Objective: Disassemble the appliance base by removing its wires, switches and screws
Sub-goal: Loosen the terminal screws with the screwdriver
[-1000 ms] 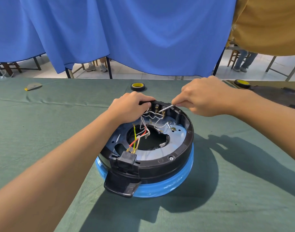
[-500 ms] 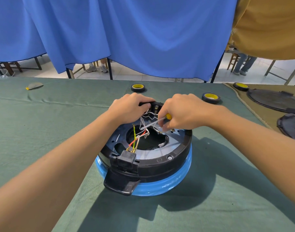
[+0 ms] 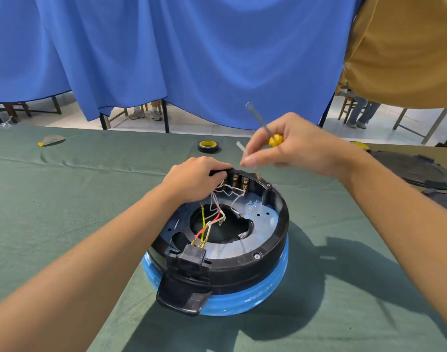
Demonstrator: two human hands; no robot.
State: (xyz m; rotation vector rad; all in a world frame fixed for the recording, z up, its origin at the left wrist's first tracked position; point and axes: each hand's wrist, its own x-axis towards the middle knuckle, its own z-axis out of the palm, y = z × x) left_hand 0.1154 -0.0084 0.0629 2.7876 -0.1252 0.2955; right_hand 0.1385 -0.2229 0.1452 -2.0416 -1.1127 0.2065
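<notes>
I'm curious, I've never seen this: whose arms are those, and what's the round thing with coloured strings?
The camera sits on a person's head, so you see their own arms. The left hand grips the far rim of a round black-and-blue plastic appliance base on a green cloth-covered table. The strings are thin red, yellow and white wires inside it. The right hand holds a yellow-handled metal screwdriver above the base. A black tape roll with yellow core lies behind.

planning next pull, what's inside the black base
Red, yellow-green and white wires over a dark central hole; switches at the back. The left hand hides the back-left part.
</notes>
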